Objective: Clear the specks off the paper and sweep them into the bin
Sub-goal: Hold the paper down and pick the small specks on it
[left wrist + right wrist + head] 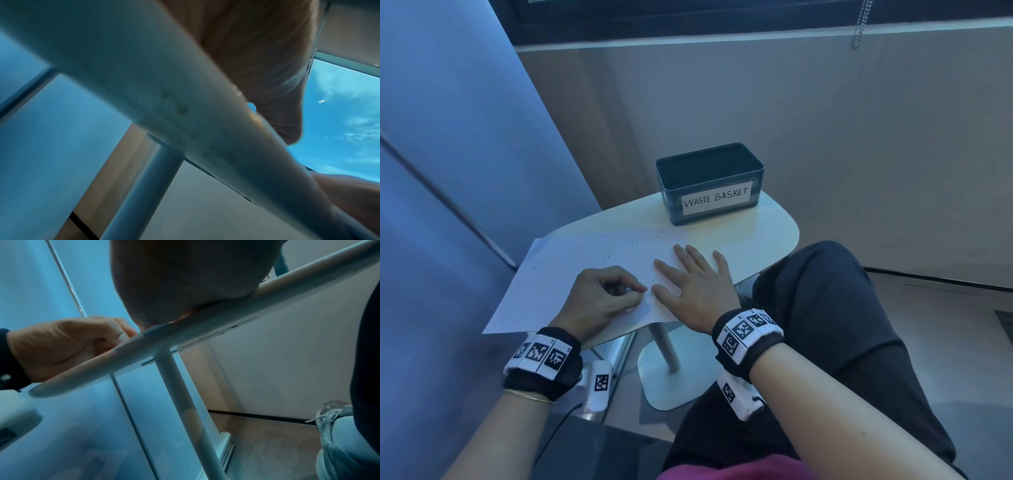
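A white sheet of paper [585, 263] lies on a small white table [767, 233], with small dark specks [630, 243] scattered over its far part. My right hand [688, 274] lies flat on the paper's right end, fingers straight and spread. My left hand [633, 291] rests on the near part of the paper with its fingers curled and thumb and fingertips together; I see nothing in them. The right wrist view shows this left hand [72, 344] curled at the table edge. A dark bin [671, 161] labelled "WASTE BASKET" stands at the far side of the table.
The table stands on a single white post [180, 402] with a flat foot [671, 387]. My crossed leg in dark trousers [825, 325] is close on the right, and a pale shoe [337, 434] is below. A blue glass wall [448, 171] runs along the left.
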